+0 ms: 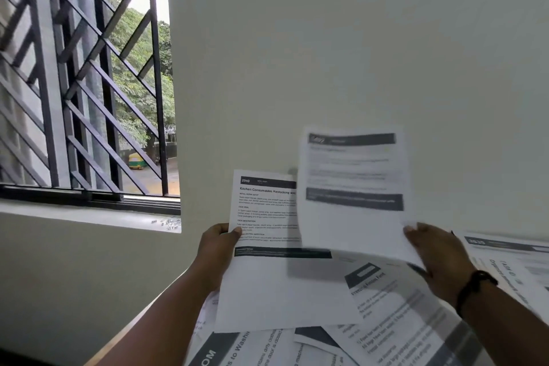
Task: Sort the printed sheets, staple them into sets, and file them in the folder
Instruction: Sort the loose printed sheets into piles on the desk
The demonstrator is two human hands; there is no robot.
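Note:
My left hand (218, 249) grips the left edge of a printed sheet (267, 285) headed "2940 Kitchen Consumables Restocking", held up in front of the wall. My right hand (439, 261) pinches the lower right corner of a second printed sheet (353, 187), which is blurred and overlaps the first sheet's right side. A dark pen (417, 269) also shows at that hand's fingers. Several more printed sheets (395, 324) lie spread on the table below, overlapping one another. No stapler or folder is in view.
A wooden table edge (130, 327) runs diagonally at the lower left. A pale wall fills the view ahead. A barred window (89, 83) stands at the left, with small metal bits (169, 223) on its sill. A dark band circles my right wrist (472, 285).

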